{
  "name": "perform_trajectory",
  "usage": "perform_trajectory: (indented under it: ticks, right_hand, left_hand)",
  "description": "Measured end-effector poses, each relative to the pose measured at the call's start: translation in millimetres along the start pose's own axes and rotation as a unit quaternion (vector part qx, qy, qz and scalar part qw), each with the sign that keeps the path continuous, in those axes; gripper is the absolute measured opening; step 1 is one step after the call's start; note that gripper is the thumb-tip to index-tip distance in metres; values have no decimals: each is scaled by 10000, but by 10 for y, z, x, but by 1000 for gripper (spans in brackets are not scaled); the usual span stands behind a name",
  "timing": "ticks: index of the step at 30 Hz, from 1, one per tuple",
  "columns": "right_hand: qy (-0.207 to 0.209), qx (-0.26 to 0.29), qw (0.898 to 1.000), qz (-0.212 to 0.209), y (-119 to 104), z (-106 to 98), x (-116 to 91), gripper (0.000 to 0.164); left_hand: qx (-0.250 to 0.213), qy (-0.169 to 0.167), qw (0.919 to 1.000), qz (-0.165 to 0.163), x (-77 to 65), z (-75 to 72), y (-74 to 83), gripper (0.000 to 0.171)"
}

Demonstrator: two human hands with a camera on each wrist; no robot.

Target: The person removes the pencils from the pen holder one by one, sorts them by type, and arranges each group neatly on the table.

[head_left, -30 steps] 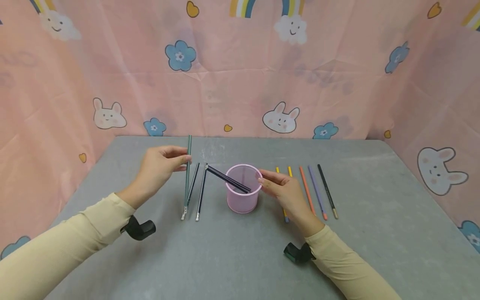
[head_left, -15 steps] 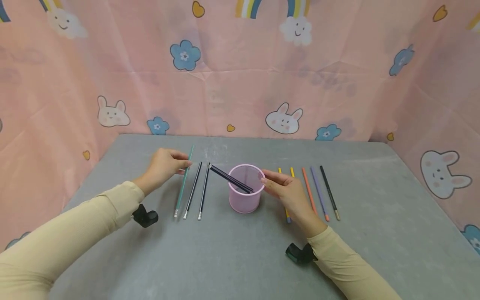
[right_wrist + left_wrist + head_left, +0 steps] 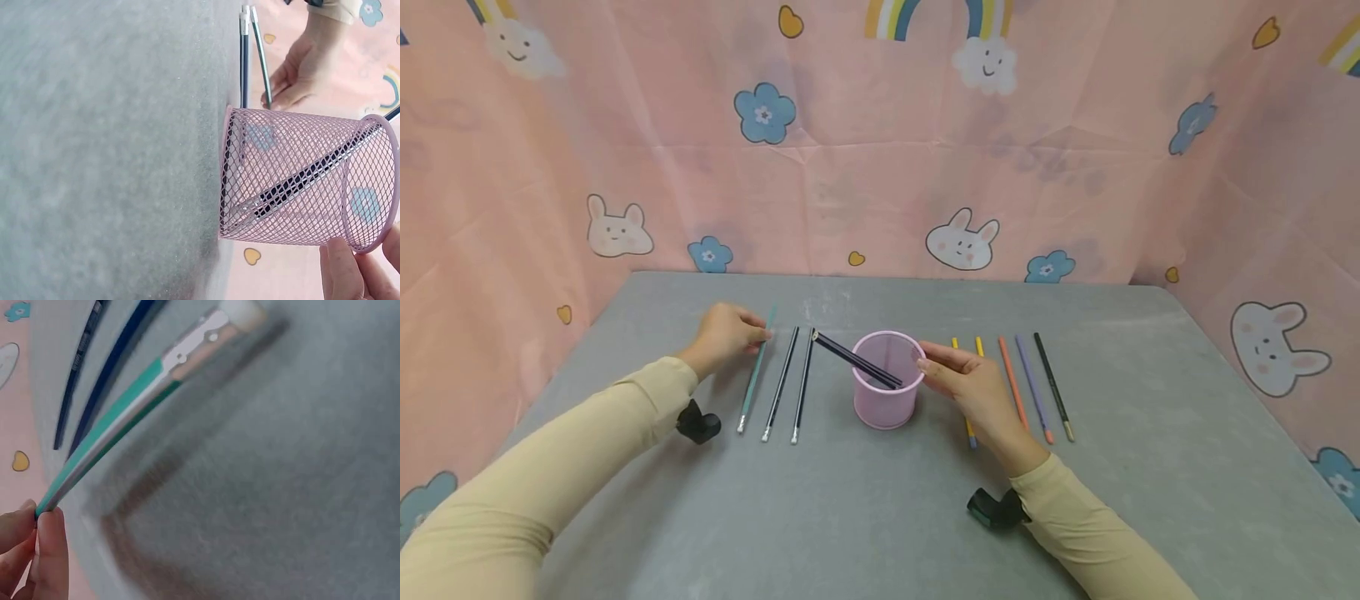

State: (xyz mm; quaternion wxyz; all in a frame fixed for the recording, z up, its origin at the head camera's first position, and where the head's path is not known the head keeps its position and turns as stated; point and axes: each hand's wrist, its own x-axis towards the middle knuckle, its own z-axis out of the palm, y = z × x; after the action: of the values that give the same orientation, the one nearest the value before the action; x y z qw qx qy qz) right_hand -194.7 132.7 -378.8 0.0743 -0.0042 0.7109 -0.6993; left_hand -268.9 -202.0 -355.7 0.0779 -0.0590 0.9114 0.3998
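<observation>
My left hand [image 3: 730,333] pinches a green pencil [image 3: 752,379] near its far end. In the left wrist view the pencil's silver ferrule and white eraser [image 3: 240,314] point away from the hand, and its shadow lies apart from it on the table. To the right of it lie two dark blue pencils [image 3: 781,383], side by side. My right hand [image 3: 973,387] grips the rim of a pink mesh pen cup [image 3: 883,408] that stands upright. Inside the cup, dark pencils [image 3: 300,181] lean to the left, their upper ends past the rim.
Right of the cup several coloured pencils lie in a row: two yellow ones, partly behind the right hand, an orange pencil [image 3: 1012,379], a purple pencil [image 3: 1034,387] and a black pencil [image 3: 1054,387]. A printed pink cloth [image 3: 865,192] hangs behind the grey table [image 3: 865,517].
My left hand has moved left and down with the green pencil, from a raised, upright hold beside the blue pencils to a low slant left of them. The right hand stays on the cup.
</observation>
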Motion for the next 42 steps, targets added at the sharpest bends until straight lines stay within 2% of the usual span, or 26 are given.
perform_trajectory:
  ticks: [10,26,33,38,42]
  right_hand:
    - [-58,-29,10000,-63,-12,4,-14,44]
    - [-38,-74,10000,-41,1,-2,-8,43]
    - [-13,22,10000,-58,0,-1,-1,43]
    - [1,-9,10000,-29,2,7,1,43]
    - [0,-67,10000,-12,-3,-2,-7,43]
  left_hand:
    - [392,88,9992,-88,21,108,-52,23]
    - [637,170,9978,-57,84,209,-100,19]
    - [591,156,9981,-88,75,221,-77,17]
    - [435,175,9988,153,41,164,-44,21]
    - [103,303,9990,296,-36,111,40,26]
